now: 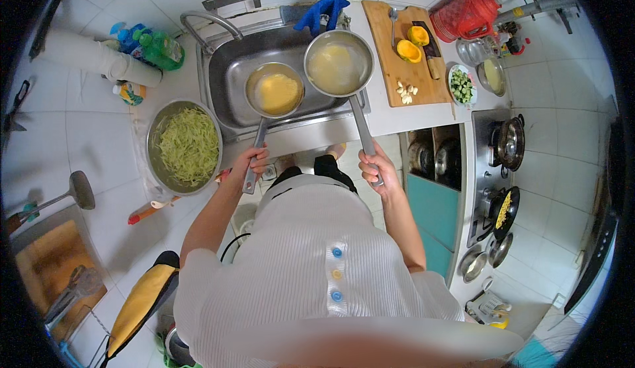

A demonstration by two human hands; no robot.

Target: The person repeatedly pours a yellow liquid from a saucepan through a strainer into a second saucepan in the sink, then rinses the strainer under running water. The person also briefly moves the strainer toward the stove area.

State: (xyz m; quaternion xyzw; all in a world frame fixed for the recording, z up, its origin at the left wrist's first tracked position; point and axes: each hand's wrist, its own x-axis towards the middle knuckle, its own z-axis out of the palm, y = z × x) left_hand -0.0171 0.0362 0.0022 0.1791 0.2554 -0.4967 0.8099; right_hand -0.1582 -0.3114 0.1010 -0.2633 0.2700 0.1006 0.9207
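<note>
My left hand (252, 163) grips the grey handle of a small metal dipper (251, 97). Pale yellow, grain-like food (279, 93) lies in its bowl, over the sink (225, 82). My right hand (379, 167) holds the long handle of a wider metal dipper (368, 60), whose bowl is above the sink's right rim. Cloudy liquid with some pale yellow matter (333, 67) shows in this one. The two bowls are close together but look apart, both level or nearly so. To the left of my left hand, a steel basin (151, 152) holds shredded green vegetable (188, 144).
A curved faucet (211, 16) stands at the sink's back left. On the right, a cutting board (382, 25) carries a knife (427, 45), hollowed yellow halves (410, 51) and garlic cloves (407, 92). A plate of diced green vegetable (461, 86) sits near the stove (478, 169).
</note>
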